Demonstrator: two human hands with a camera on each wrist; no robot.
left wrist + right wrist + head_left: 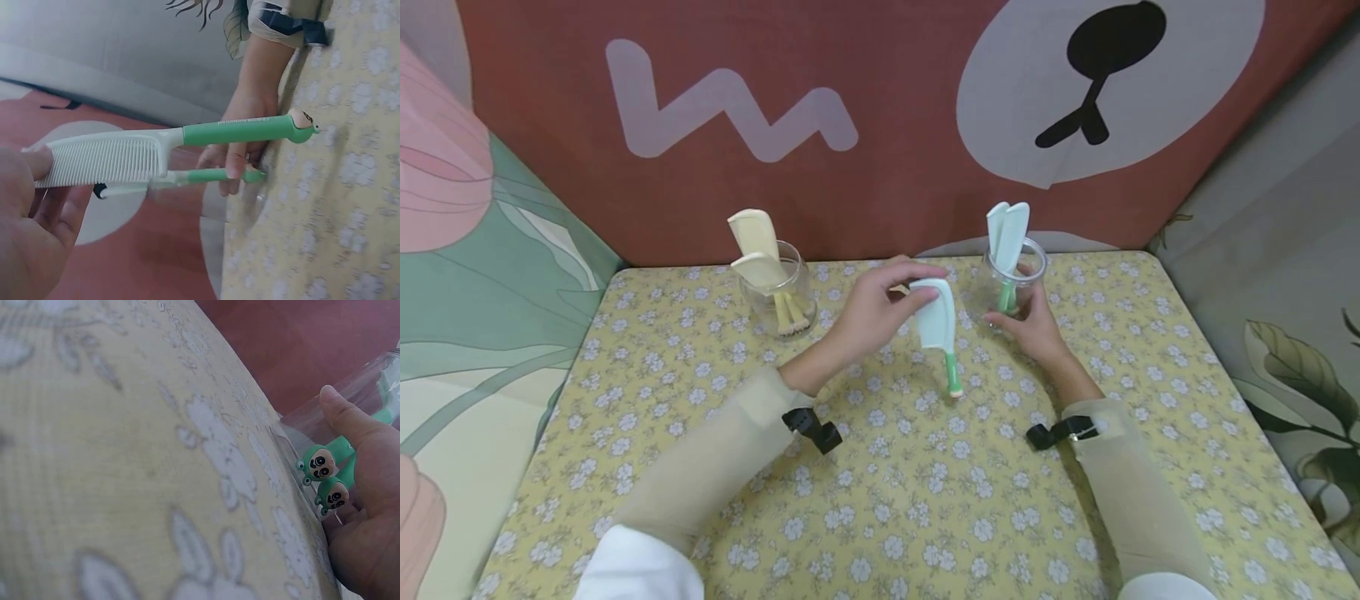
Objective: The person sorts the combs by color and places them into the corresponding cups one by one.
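Observation:
My left hand (876, 308) pinches a pale mint comb (936, 317) by its toothed head, thumb on one side and fingers on the other. Its green handle (237, 130) points down above the tablecloth. My right hand (1039, 329) grips a clear jar (981, 293) low on its side, at the back right of the table. Two more mint combs (1011, 237) stand in that jar, heads up. Through its wall, the right wrist view shows their green handle ends, shaped like small faces in frog hats (321, 465).
Left of my hands stands a second clear jar (806, 292) with two cream-yellow combs (756, 233) leaning in it. A yellow floral cloth (887, 500) covers the table. Behind the table's back edge hangs a red printed cloth (895, 192).

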